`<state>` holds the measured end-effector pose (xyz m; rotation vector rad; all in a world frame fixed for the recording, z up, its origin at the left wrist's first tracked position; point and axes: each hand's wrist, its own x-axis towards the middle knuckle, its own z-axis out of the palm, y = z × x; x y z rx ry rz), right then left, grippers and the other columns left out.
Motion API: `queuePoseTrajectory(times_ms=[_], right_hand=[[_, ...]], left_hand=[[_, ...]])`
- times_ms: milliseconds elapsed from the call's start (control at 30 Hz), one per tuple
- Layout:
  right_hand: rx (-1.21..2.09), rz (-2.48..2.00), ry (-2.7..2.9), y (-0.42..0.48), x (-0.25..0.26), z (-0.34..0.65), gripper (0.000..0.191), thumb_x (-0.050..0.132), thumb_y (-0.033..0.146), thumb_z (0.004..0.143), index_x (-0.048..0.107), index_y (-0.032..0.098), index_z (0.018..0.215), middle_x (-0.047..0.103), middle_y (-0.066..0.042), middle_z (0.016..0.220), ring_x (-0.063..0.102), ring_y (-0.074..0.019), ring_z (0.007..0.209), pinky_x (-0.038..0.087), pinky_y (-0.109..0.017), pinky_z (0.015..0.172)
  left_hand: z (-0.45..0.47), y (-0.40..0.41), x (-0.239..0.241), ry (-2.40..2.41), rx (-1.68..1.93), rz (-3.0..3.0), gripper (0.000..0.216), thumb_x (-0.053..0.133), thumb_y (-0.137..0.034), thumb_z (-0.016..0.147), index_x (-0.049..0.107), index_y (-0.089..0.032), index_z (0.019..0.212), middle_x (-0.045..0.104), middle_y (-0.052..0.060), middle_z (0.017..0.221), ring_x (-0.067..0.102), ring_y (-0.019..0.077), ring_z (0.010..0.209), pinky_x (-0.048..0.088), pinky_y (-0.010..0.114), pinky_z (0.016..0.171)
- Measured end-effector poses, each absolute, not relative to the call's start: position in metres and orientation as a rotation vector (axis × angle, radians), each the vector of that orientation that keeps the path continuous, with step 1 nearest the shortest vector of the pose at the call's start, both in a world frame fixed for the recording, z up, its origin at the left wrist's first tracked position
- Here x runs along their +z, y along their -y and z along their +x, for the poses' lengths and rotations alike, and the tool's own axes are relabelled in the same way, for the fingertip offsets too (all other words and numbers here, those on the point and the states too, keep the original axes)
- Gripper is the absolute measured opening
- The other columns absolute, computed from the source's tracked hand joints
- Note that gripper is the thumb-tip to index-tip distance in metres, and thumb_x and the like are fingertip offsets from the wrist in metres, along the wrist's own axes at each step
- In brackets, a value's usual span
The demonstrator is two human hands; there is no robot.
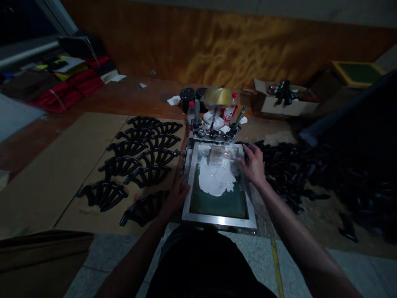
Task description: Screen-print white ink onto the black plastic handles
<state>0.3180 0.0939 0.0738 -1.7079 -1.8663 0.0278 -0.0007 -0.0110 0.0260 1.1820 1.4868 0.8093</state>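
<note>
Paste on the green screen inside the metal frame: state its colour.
White; the paste shows best in the head view.

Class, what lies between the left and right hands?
The head view shows a metal-framed screen bearing white paste between the left hand and right hand.

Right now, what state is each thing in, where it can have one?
Silver metal-framed green screen, lying roughly flat
White paste, spread unevenly on the screen
Clear plastic bottles, upright, red caps on
Pale cardboard box, open
Curved black pieces at left, laid in fans
Black pieces at right, heaped
Left hand, at screen's edge, grip unclear
Right hand, likewise
</note>
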Motion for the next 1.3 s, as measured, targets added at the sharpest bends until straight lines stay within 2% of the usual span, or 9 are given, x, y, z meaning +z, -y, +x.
queuePoseTrajectory(times_ms=[67, 233, 333, 500, 600, 800, 967, 1133, 1300], right_hand=[[-0.015, -1.628, 2.074, -0.102, 0.084, 0.284, 0.061, 0.065, 0.029, 0.08, 0.052, 0.012, 0.137, 0.04, -0.021, 0.148, 0.043, -0.0338, 0.128, 0.041, -0.047, 0.101], [0.205, -1.785, 2.475, -0.089, 0.091, 0.225, 0.023, 0.055, 0.028, 0.09, 0.064, 0.015, 0.106, 0.065, -0.015, 0.11, 0.058, -0.0277, 0.103, 0.045, -0.034, 0.085], [0.247, -1.673, 2.698, -0.061, 0.082, 0.225, 0.019, 0.051, 0.02, 0.09, 0.064, 0.015, 0.102, 0.067, -0.014, 0.101, 0.059, -0.0248, 0.096, 0.044, -0.031, 0.079], [0.377, -1.037, 2.991, -0.03, 0.078, 0.246, 0.02, 0.053, 0.011, 0.083, 0.065, 0.015, 0.099, 0.068, -0.01, 0.096, 0.057, -0.0224, 0.096, 0.042, -0.03, 0.083], [0.485, -1.04, 2.917, -0.036, 0.081, 0.249, 0.021, 0.055, 0.01, 0.08, 0.065, 0.017, 0.097, 0.067, -0.007, 0.097, 0.057, -0.0207, 0.093, 0.042, -0.029, 0.078], [0.275, -1.146, 2.739, -0.024, 0.058, 0.247, 0.024, 0.053, 0.01, 0.084, 0.065, 0.014, 0.104, 0.066, -0.013, 0.102, 0.053, -0.0237, 0.094, 0.044, -0.033, 0.08], [0.429, -1.145, 2.704, -0.029, 0.065, 0.249, 0.023, 0.051, 0.021, 0.09, 0.066, 0.015, 0.107, 0.067, -0.01, 0.097, 0.058, -0.023, 0.095, 0.045, -0.032, 0.082], [0.325, -1.565, 2.389, -0.097, 0.106, 0.241, 0.05, 0.056, 0.036, 0.092, 0.051, 0.022, 0.14, 0.067, -0.009, 0.116, 0.06, -0.0237, 0.104, 0.046, -0.031, 0.086], [0.095, -1.705, 1.922, -0.135, 0.124, 0.31, 0.04, 0.056, 0.036, 0.092, 0.064, 0.017, 0.126, 0.07, -0.01, 0.106, 0.064, -0.0229, 0.092, 0.049, -0.032, 0.082]], left_hand=[[0.002, 0.009, 0.007, -1.523, 0.803, 1.204, 0.068, 0.052, -0.045, 0.088, 0.04, -0.015, 0.148, 0.071, 0.013, 0.115, 0.068, 0.0263, 0.101, 0.054, 0.041, 0.089], [0.003, 0.002, -0.007, -1.553, 0.762, 1.279, 0.053, 0.049, -0.038, 0.092, 0.05, -0.017, 0.14, 0.058, 0.013, 0.14, 0.055, 0.0266, 0.128, 0.04, 0.043, 0.11], [0.003, 0.003, -0.007, -1.583, 0.734, 1.285, 0.051, 0.047, -0.037, 0.093, 0.052, -0.015, 0.138, 0.057, 0.013, 0.141, 0.054, 0.0259, 0.13, 0.038, 0.044, 0.112], [0.006, 0.005, -0.003, -1.605, 0.738, 1.313, 0.05, 0.045, -0.034, 0.093, 0.05, -0.016, 0.14, 0.056, 0.011, 0.142, 0.052, 0.0239, 0.131, 0.037, 0.041, 0.114], [0.007, 0.006, -0.002, -1.584, 0.759, 1.292, 0.05, 0.044, -0.033, 0.094, 0.05, -0.015, 0.14, 0.057, 0.012, 0.141, 0.054, 0.0238, 0.129, 0.038, 0.041, 0.112], [0.007, 0.008, -0.001, -1.567, 0.839, 1.218, 0.048, 0.05, -0.034, 0.091, 0.054, -0.016, 0.136, 0.059, 0.012, 0.14, 0.056, 0.0256, 0.127, 0.041, 0.043, 0.109], [0.006, 0.008, 0.007, -1.564, 0.82, 1.192, 0.051, 0.052, -0.037, 0.09, 0.054, -0.015, 0.135, 0.061, 0.015, 0.136, 0.061, 0.0281, 0.12, 0.046, 0.044, 0.104], [-0.001, 0.005, 0.038, -1.503, 0.791, 1.226, 0.062, 0.054, -0.043, 0.087, 0.048, -0.017, 0.143, 0.066, 0.012, 0.128, 0.065, 0.0273, 0.109, 0.053, 0.04, 0.093], [-0.002, -0.008, 0.102, -1.539, 0.915, 1.324, 0.047, 0.046, -0.051, 0.089, 0.069, -0.019, 0.114, 0.071, 0.007, 0.115, 0.062, 0.0264, 0.109, 0.053, 0.036, 0.09]])
